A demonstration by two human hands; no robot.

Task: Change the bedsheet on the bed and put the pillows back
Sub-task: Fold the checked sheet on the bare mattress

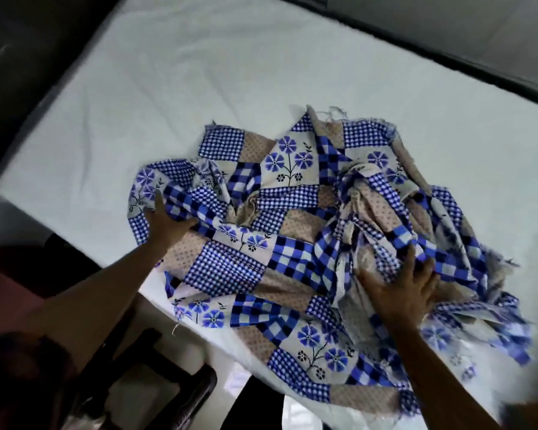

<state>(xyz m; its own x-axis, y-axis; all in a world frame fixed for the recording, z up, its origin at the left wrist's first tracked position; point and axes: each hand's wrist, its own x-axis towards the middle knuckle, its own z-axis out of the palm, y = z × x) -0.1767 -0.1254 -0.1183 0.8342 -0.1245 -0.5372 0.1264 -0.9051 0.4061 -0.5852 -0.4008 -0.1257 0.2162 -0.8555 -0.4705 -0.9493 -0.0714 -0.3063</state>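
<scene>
Nearest the camera, at lower left, a dark wooden stand (180,389) sits beside the bed, too blurred to tell its kind. Both bare forearms reach out over the near mattress edge. The right hand (401,290) lies flat on the crumpled bedsheet (292,218), a patchwork print of blue checks, beige dots and blue flowers. Its fingers (412,259) are spread wide, with the thumb out to the left. Their tips slip under a fold of blue check, so cloth lies both beneath the palm and over the fingertips. Farther out, the left hand (165,223) is at the sheet's left edge. Its thumb closes over a gathered fold that fans out from the crook of the hand. The forefinger points straight along the cloth, and the other fingers are hidden under it. The bedsheet is heaped on the near right part of the white mattress (199,72), one edge hanging over the near side. Beyond, a dark bed frame (448,54) borders the far edge.
</scene>
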